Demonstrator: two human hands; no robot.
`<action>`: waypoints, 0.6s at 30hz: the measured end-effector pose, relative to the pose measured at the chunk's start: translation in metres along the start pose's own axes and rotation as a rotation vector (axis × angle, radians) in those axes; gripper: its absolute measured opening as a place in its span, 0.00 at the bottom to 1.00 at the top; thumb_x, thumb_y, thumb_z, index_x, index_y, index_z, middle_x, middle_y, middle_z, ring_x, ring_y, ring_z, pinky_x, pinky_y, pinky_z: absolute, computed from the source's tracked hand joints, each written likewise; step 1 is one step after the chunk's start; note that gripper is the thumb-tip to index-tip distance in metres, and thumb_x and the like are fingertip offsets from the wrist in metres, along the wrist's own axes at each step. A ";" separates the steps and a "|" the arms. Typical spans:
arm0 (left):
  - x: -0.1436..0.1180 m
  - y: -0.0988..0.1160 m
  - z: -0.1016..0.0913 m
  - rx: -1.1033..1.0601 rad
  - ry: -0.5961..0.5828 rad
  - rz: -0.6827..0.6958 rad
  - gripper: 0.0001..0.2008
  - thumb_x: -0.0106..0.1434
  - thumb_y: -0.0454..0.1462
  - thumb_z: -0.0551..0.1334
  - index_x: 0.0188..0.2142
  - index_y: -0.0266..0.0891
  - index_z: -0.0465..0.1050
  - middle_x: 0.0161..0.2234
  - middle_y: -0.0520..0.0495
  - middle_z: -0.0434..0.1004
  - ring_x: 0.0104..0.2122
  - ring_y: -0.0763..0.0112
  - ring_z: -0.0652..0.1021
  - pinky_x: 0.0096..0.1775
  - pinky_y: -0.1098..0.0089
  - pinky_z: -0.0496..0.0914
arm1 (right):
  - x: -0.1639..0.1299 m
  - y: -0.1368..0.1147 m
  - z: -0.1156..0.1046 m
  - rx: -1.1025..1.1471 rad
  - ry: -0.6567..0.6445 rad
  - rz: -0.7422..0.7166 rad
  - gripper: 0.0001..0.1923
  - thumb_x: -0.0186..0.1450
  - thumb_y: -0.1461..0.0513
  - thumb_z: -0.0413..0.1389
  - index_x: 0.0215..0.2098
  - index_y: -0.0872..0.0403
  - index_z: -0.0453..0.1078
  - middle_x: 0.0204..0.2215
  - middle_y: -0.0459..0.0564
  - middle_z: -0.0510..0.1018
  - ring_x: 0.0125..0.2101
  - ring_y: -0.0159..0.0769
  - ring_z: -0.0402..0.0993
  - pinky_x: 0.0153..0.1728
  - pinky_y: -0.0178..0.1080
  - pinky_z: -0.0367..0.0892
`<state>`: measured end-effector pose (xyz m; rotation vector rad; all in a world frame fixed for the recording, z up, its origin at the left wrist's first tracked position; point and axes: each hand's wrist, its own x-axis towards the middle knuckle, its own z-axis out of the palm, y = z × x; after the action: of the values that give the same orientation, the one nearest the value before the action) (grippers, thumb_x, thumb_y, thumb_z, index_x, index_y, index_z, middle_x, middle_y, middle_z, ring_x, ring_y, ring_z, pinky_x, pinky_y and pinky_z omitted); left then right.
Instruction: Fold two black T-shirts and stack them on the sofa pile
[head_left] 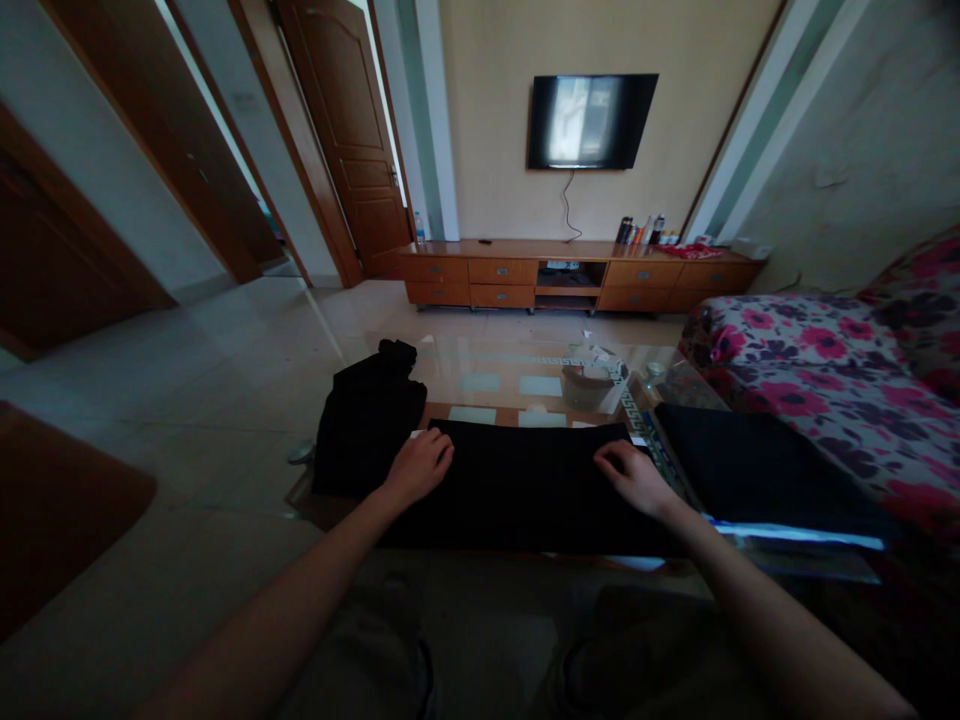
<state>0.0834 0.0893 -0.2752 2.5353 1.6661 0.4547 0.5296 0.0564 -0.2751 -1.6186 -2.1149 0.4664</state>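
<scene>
Left hand (420, 465) rests knuckles-up, fingers curled, on left end of folded black cloth (517, 485); grip unclear. Right hand (630, 472) lies flat, fingers spread, on cloth's right end. Cloth lies across near edge of glass table (525, 375). Black pile (367, 420) just left, second dark cloth (750, 465) right. Floral sofa (832, 370) at right. Beyond: wooden cabinet (510, 272), wall television (591, 121).
</scene>
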 end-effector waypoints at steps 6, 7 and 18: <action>0.045 -0.028 0.023 -0.130 0.113 -0.542 0.19 0.70 0.45 0.55 0.55 0.41 0.70 0.50 0.36 0.75 0.51 0.53 0.76 0.53 0.57 0.68 | 0.052 0.055 0.004 -0.086 0.399 0.378 0.29 0.67 0.53 0.52 0.62 0.58 0.65 0.44 0.61 0.78 0.48 0.50 0.73 0.52 0.48 0.67; 0.050 -0.030 0.026 -0.166 0.092 -0.581 0.19 0.70 0.46 0.55 0.56 0.42 0.70 0.50 0.36 0.76 0.51 0.52 0.76 0.53 0.56 0.68 | 0.057 0.062 0.005 -0.068 0.369 0.417 0.30 0.67 0.53 0.52 0.63 0.57 0.64 0.41 0.59 0.79 0.46 0.49 0.75 0.50 0.47 0.68; 0.070 -0.035 0.031 -0.294 0.068 -0.742 0.15 0.69 0.47 0.58 0.48 0.50 0.79 0.50 0.45 0.82 0.49 0.55 0.79 0.48 0.57 0.70 | 0.068 0.087 0.011 0.016 0.242 0.456 0.19 0.68 0.59 0.50 0.50 0.50 0.79 0.47 0.52 0.83 0.48 0.42 0.78 0.51 0.40 0.69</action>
<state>0.0869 0.1702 -0.2978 1.5597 2.1891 0.6418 0.5797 0.1442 -0.3194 -2.0379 -1.5627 0.3985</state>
